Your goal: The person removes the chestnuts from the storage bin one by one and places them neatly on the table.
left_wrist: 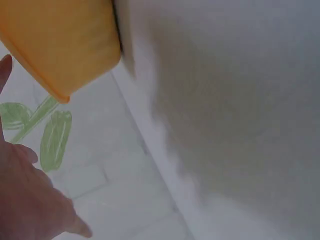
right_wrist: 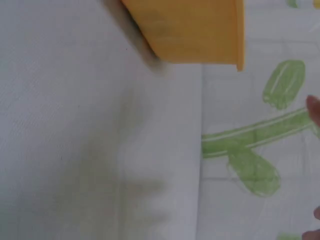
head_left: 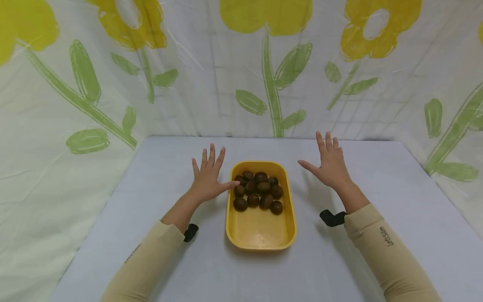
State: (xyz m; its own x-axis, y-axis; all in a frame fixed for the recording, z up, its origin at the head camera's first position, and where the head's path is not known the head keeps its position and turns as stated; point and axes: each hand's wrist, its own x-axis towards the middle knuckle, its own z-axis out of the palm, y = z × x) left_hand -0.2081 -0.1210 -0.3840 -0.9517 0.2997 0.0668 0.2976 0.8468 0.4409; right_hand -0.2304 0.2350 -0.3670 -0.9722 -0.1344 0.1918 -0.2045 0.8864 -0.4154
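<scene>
A yellow rectangular tray (head_left: 260, 233) with rounded corners stands on the white table, and several round, dark brown nuts that look like chestnuts (head_left: 263, 187) lie in its far half. My left hand (head_left: 206, 183) is spread on the tray's left side, its thumb overlapping the tray's left rim in the head view. To the right of the tray, my right hand (head_left: 331, 168) is raised with fingers spread, apart from it. Neither hand holds anything. Both wrist views show the tray's outer wall (left_wrist: 65, 45) and hand shadows on the tabletop.
The white table (head_left: 260, 277) reaches back to a white curtain (head_left: 196, 84) printed with yellow flowers and green leaves. A black wrist device (head_left: 333, 218) sits under the right wrist, another (head_left: 190, 233) under the left. Beige sleeves (head_left: 392, 251) cover both forearms.
</scene>
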